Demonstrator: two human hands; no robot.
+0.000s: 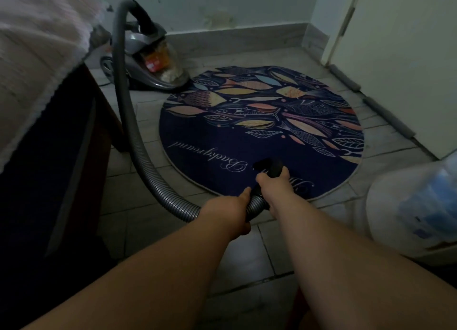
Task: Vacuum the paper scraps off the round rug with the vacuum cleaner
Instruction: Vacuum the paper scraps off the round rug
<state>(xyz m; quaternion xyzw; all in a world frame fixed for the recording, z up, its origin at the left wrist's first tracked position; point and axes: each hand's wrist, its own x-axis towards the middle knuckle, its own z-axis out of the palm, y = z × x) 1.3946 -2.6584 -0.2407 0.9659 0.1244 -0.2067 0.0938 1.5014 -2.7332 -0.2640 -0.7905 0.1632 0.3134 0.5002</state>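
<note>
Hands both clasped: left hand (233, 209) grips the hose (138, 144), right hand (273, 183) the black handle (268, 165).

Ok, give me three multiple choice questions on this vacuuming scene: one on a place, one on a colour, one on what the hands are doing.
1. Where is the vacuum cleaner, relative to the round rug? A on its middle. B on the floor past its far left edge. C held off the floor.
2. What is the rug's ground colour? A red. B white. C dark blue.
3. How are the hands on the hose? A both grip it. B both hang free. C only the left grips it.
Answers: 1 B, it sits on the floor off the rug. 2 C, dark blue lies behind the fish pattern. 3 A, the left hand holds the ribbed end, the right hand the black end.
</note>
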